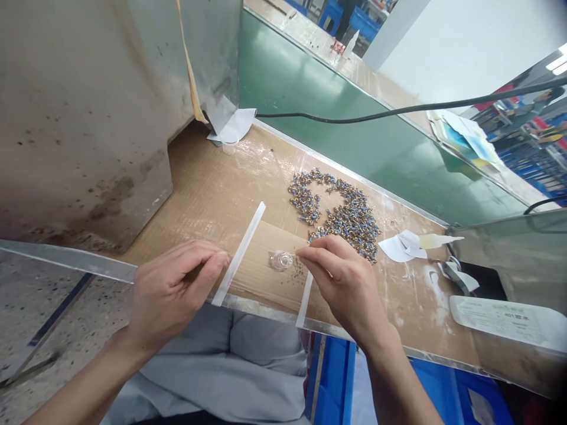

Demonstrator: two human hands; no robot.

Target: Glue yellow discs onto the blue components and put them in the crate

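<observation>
I'm working over a brown-covered table (261, 183), where a pile of small blue and brass-coloured parts (349, 221) is lying just beyond me, probably for easy reach. Nearer, a piece of cardboard (252, 260) is apparently serving as a work pad. I'm holding my left hand (175, 286) in a narrow pinch beside it and my right hand (343, 280), likewise pinched, by its far side; I cannot tell whether either is gripping anything. Tape (240, 254) is seemingly keeping the cardboard flat. A clear dish (282, 260) is sitting between my hands, likely so both can reach.
</observation>
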